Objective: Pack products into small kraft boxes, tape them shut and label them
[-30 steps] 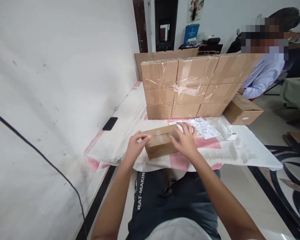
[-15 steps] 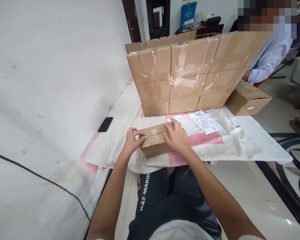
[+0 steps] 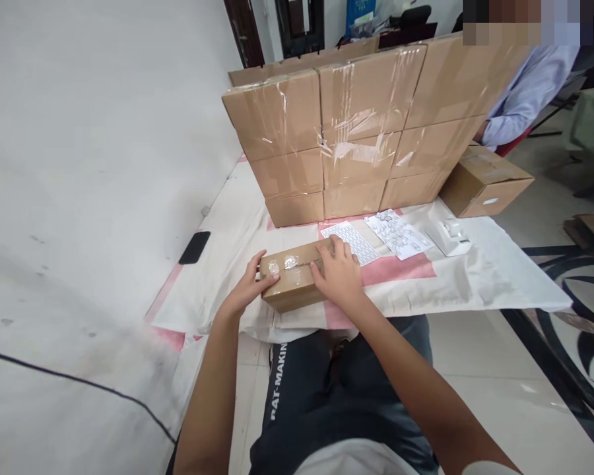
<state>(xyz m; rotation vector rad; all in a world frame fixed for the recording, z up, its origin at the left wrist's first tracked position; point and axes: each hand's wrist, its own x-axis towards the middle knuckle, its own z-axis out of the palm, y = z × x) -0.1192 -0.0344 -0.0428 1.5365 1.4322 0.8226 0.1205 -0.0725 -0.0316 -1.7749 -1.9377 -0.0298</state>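
Note:
A small brown cardboard box (image 3: 297, 280) lies on the cloth near the table's front edge, with clear tape patches and a seam along its top. At its left end, my left hand (image 3: 247, 284) holds the box, thumb on the top and fingers along the far left corner. My right hand (image 3: 339, 269) grips the right part, its fingers bent over the top toward the far edge; it hides that end. Just behind the right hand lie a sheet of small printed labels (image 3: 352, 241) and a printed sheet with drawings (image 3: 398, 234).
A wall of stacked, taped cardboard boxes (image 3: 356, 132) stands at the back. A white tape dispenser (image 3: 449, 237) and another cardboard box (image 3: 488, 181) are on the right. A black phone (image 3: 195, 247) lies by the left wall. Behind the stack sits a person in a light blue sleeve (image 3: 529, 99).
My left fingers have opened from a pinch at the box's top left corner and now lie around its left end. My right hand stays on the box. The view has shifted slightly.

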